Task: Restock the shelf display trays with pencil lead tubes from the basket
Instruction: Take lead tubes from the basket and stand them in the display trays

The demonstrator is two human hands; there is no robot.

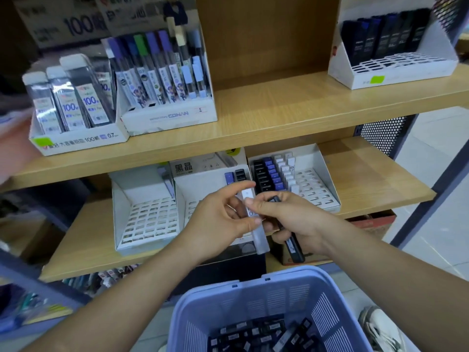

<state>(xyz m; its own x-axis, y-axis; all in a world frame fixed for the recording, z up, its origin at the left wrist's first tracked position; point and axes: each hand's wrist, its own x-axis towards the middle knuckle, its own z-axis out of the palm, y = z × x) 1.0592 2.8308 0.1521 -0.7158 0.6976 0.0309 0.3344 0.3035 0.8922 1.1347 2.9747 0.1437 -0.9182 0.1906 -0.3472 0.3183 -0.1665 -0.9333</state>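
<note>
Held up in front of the middle display tray (203,185), over the front edge of the lower shelf (375,174): a white-capped lead tube (262,238), nearly upright. Pinched at mid-length between thumb and fingers of the left hand (218,217); touched near the cap by fingertips of the right hand (299,219). Curled in the right palm as well, a black lead tube (294,247), lower end poking out beneath the fist. Just behind the hands, the right display tray (314,158), with rows of black, blue and white tubes along its left side. Further left, the left display tray (119,207), slots open. Below the forearms, a blue basket (253,282) holding loose dark tubes (253,334).
</note>
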